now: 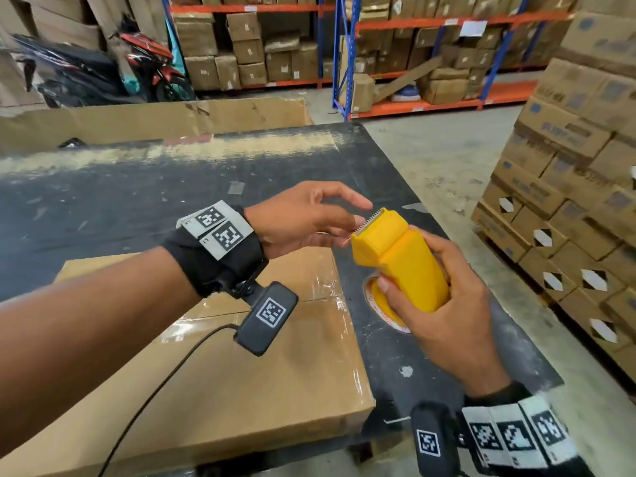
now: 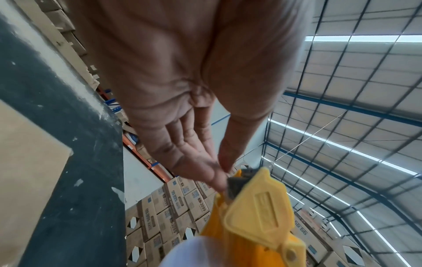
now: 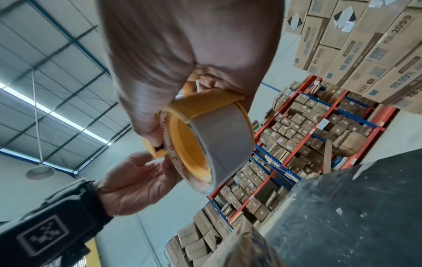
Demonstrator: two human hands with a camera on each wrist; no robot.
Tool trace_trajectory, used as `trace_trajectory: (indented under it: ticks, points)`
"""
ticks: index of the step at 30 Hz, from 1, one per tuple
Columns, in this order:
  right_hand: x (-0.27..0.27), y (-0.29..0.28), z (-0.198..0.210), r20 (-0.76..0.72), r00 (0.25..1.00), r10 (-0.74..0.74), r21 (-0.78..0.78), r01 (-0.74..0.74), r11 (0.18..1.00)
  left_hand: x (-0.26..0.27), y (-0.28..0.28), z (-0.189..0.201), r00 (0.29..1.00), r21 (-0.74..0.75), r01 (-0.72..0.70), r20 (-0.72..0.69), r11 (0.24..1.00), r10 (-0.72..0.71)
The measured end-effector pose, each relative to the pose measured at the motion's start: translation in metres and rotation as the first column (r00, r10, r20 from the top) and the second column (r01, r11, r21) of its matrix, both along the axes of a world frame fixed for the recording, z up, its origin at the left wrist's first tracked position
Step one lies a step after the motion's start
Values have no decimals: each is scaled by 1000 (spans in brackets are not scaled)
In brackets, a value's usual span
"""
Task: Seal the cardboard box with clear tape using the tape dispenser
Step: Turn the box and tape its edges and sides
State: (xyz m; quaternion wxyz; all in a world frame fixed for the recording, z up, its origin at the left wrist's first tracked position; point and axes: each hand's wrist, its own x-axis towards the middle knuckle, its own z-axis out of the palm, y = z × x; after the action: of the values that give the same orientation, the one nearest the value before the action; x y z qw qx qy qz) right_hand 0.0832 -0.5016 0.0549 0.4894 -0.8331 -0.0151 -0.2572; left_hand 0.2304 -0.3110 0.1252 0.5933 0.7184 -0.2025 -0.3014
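A flat cardboard box [image 1: 241, 373] lies on the black table [image 1: 120, 194], with clear tape shining across its top. My right hand [image 1: 413, 270] grips the yellow tape dispenser [image 1: 389, 235] above the table's right side, serrated blade pointing up and left. The tape roll [image 3: 228, 135] sits in the dispenser [image 3: 205, 103] under my right hand [image 3: 171, 90]. My left hand [image 1: 358, 218] reaches over the box corner to the blade. In the left wrist view the thumb and forefinger of my left hand [image 2: 222, 173] meet at the dispenser's [image 2: 258, 207] cutter, pinching the clear tape end, which hardly shows.
Stacked printed cartons [image 1: 568, 166] rise close on the right. Orange and blue racks [image 1: 413, 46] full of boxes stand at the back. Parked motorbikes [image 1: 103, 70] are at the back left. A big cardboard sheet [image 1: 155, 118] stands behind the table.
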Motion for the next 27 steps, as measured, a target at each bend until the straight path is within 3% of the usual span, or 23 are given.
trace_trajectory:
  ticks: [6, 10, 12, 14, 19, 27]
  points:
    - [-18, 60, 29, -113, 978, -174, -101, 163, 981, 38, 28, 20, 970, 107, 192, 129, 976, -205]
    - [-59, 90, 50, -293, 905, -307, -76, 298, 952, 99, 50, 37, 971, 146, 132, 180, 980, -158]
    - [-75, 105, 60, -335, 891, -306, -43, 310, 950, 126, 59, 35, 971, 179, 122, 182, 976, -154]
    - [-75, 122, 67, -383, 880, -281, -47, 285, 957, 141, 56, 22, 963, 238, 159, 176, 958, -204]
    - [-52, 143, 60, -435, 844, -314, -129, 287, 949, 157, 32, -24, 890, 460, 153, 320, 875, -324]
    - [-30, 148, 50, -485, 806, -340, -145, 310, 940, 174, 18, -60, 928, 490, 166, 216, 856, -304]
